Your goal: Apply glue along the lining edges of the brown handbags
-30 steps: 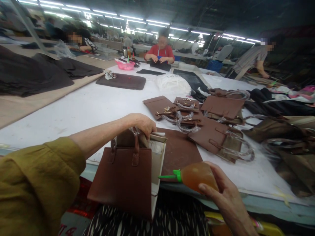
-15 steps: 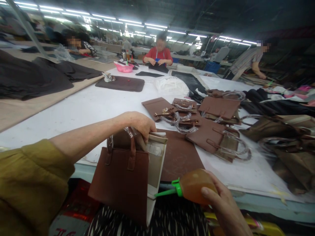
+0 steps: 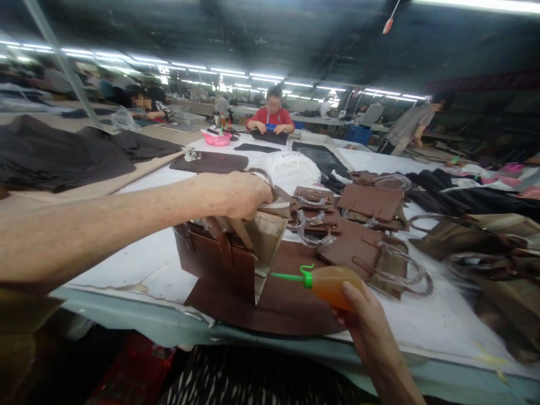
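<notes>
My left hand (image 3: 247,194) is closed on the top edge of a brown handbag (image 3: 219,259), its fingertips partly hidden behind the bag's lining. The bag stands tilted over a brown leather sheet (image 3: 291,292), its open beige side turned to the right. In my right hand (image 3: 367,309) is a squeeze bottle (image 3: 335,284) of amber liquid, lying sideways with my fingers wrapped round it. Its green nozzle points left, and the tip is at the bag's open side edge; whether it touches I cannot tell.
Several brown handbags (image 3: 358,242) with plastic-wrapped handles lie on the white table (image 3: 143,247) to the right. Behind them are a white plastic bag (image 3: 293,169) and a pink basin (image 3: 216,138). Dark material (image 3: 63,152) is heaped at left. A co-worker in red (image 3: 272,119) sits opposite.
The handbag has moved up and forward, from above my lap to over the leather sheet on the table. The bottle has risen with it, its nozzle staying near the bag's side.
</notes>
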